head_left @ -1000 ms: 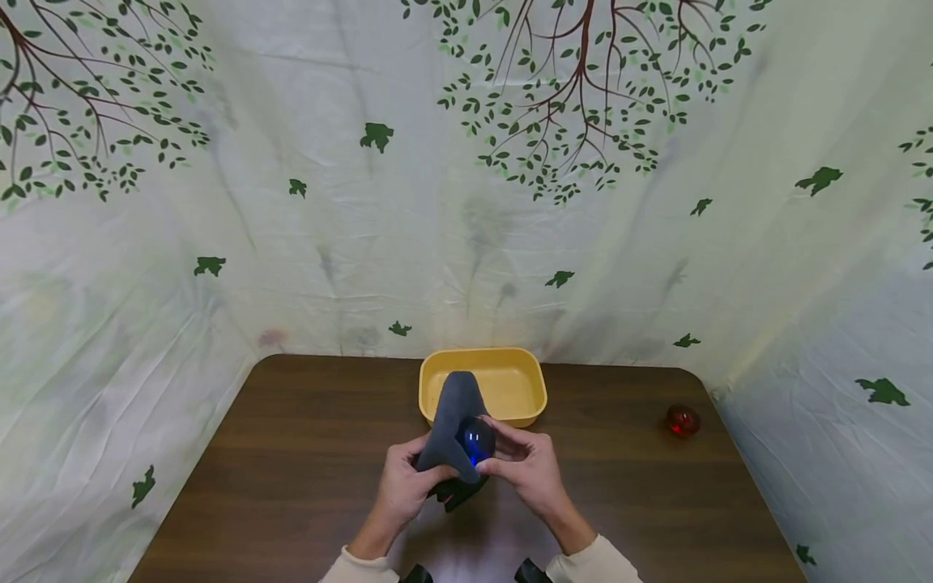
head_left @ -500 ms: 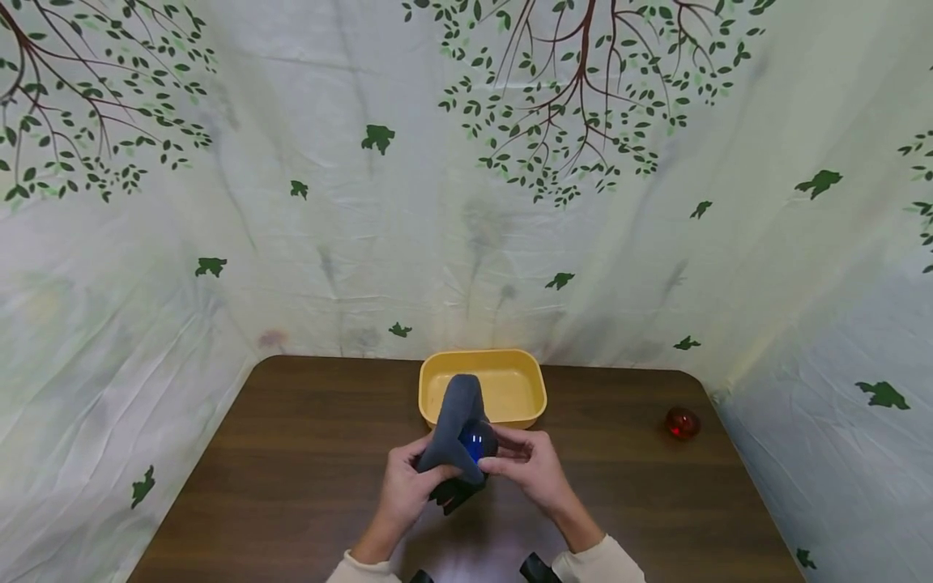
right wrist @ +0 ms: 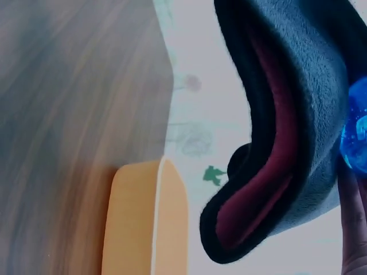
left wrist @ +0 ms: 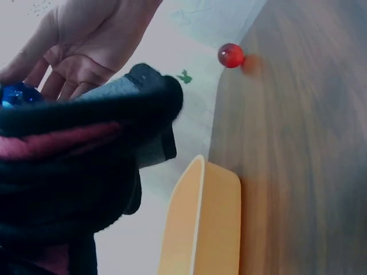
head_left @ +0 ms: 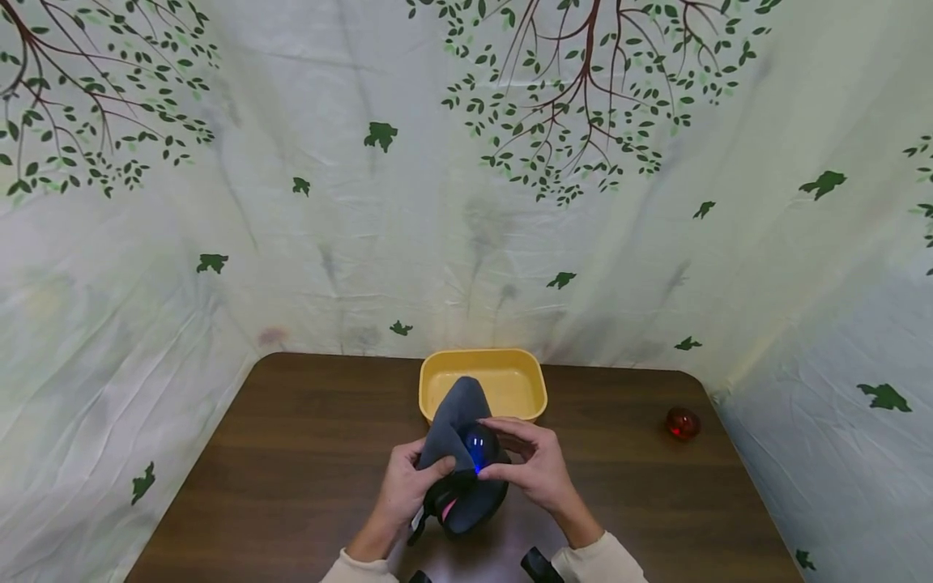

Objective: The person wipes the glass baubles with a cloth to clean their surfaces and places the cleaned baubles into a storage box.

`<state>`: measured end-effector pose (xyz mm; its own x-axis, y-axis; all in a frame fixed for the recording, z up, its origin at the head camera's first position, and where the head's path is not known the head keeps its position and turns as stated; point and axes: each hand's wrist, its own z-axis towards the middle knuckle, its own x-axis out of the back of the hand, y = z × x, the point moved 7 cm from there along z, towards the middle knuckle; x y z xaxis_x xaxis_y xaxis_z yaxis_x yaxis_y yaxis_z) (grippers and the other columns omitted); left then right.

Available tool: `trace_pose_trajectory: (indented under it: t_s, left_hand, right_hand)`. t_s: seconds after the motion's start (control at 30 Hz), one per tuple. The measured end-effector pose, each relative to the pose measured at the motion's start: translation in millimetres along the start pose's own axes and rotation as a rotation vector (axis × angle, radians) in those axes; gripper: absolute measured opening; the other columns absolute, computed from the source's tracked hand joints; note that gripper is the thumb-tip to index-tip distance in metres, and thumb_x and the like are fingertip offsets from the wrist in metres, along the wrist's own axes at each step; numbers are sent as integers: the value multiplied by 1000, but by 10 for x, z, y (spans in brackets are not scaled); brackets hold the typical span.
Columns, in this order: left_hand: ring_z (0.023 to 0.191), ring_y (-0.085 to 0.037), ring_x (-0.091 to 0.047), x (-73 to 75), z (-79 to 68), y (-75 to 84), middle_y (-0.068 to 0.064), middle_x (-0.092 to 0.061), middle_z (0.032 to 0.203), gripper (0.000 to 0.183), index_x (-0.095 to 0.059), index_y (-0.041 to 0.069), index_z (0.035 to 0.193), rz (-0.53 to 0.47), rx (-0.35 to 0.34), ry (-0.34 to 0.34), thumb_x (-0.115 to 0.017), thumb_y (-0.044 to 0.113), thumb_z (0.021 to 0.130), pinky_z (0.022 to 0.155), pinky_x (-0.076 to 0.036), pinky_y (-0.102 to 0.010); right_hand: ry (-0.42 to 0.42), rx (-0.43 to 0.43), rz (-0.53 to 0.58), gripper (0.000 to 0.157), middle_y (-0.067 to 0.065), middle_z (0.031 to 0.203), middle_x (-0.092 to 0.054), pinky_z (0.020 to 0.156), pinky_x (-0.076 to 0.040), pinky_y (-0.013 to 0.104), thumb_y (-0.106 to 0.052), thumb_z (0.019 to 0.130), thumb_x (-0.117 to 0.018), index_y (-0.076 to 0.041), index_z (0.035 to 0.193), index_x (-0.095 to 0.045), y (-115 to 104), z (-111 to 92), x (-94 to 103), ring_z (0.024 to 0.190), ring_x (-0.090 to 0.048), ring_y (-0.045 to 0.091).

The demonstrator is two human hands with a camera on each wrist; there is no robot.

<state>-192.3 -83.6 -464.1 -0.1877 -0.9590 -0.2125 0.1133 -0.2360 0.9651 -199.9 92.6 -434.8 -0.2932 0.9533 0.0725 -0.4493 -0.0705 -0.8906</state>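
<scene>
My left hand [head_left: 408, 479] grips a soft grey fleece item [head_left: 455, 417] with black edging and a pink lining. The item is folded around a shiny blue ball [head_left: 477, 445]; its exact kind is unclear. From the right, my right hand [head_left: 538, 465] pinches the ball between thumb and fingers, against the grey fabric. In the left wrist view, the right hand [left wrist: 94, 43] is beyond the fleece item [left wrist: 86, 149], with only part of the blue ball [left wrist: 22, 94] showing. The right wrist view shows the pink lining [right wrist: 284, 137] between the black edges.
A yellow plastic tub [head_left: 541, 405] stands at the table's back edge, just behind the hands. On the right of the brown wooden table [head_left: 306, 453] lies a red translucent ball [head_left: 683, 422]. A leaf-patterned white curtain [head_left: 466, 243] hangs behind and at both sides.
The fleece item has turned and spread, its lower part swinging out to the right below the ball. More pink and a hanging strap now show. The right hand's fingers have spread slightly.
</scene>
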Motion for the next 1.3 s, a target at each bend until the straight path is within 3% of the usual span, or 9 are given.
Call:
trace_pose_trajectory:
  t_s: [0.1,0.2,0.4,0.53,0.7,0.93,1.13,1.2,1.3]
  left_hand:
    - [74,-12,-65,-33,5,7,2,-71,82,10,-72,-2,94,3,-6,-6,-70,-3,84,68,-56,-27]
    - [75,-13,-66,-54,-2,34,0,-72,84,20,-67,-14,97,57,-30,7,-73,-5,81,69,-56,-29]
    - [80,-12,-67,-82,-19,154,-15,-72,96,35,-70,-7,105,282,-199,27,-81,-2,72,71,-55,-26]
    - [90,-13,-67,-91,-27,213,-18,-68,108,44,-68,-6,112,340,-307,22,-83,-1,70,77,-53,-22]
    - [93,-14,-67,-66,-20,170,-15,-69,108,45,-67,-5,114,269,-217,56,-81,-3,72,80,-52,-22]
    - [76,-14,-67,-49,-34,48,-1,-72,85,27,-65,-14,103,90,-35,107,-74,-6,79,68,-56,-28]
    - [75,-12,-67,-54,-46,15,1,-71,83,11,-71,6,96,-67,23,58,-67,0,88,69,-56,-26]
    - [76,-12,-68,-58,-49,13,1,-71,84,11,-71,10,95,-83,27,43,-66,2,89,70,-56,-25]
    - [75,-13,-67,-59,-51,12,0,-71,83,9,-71,1,96,-70,22,53,-67,1,88,69,-56,-26]
  right_hand:
    - [39,-78,28,49,24,114,-64,82,-54,33,-2,73,-82,7,118,-63,56,-15,17,99,-67,18]
    - [81,-192,85,48,27,112,-65,78,-55,31,-4,75,-81,12,116,-62,134,-40,19,92,-68,16]
    - [113,-384,236,48,16,97,-71,71,-57,31,-6,82,-75,22,116,-56,283,-84,-9,83,-69,13]
    - [117,-422,285,47,8,93,-72,70,-57,34,-9,86,-72,23,116,-54,319,-88,-27,82,-70,15]
    - [146,-345,286,52,7,99,-72,75,-56,30,-4,80,-77,23,117,-53,285,-98,-44,88,-68,14]
    - [127,-104,300,59,3,117,-67,85,-52,31,6,73,-79,22,122,-50,152,-90,-72,107,-62,16]
    - [50,110,200,56,11,126,-63,93,-48,34,6,74,-78,14,124,-55,4,-58,-73,118,-58,23]
    - [43,122,166,54,14,126,-62,94,-47,33,7,74,-78,13,124,-56,-4,-55,-67,119,-58,23]
    - [64,53,144,54,17,124,-63,92,-48,33,8,73,-78,12,123,-57,28,-58,-57,115,-60,21]
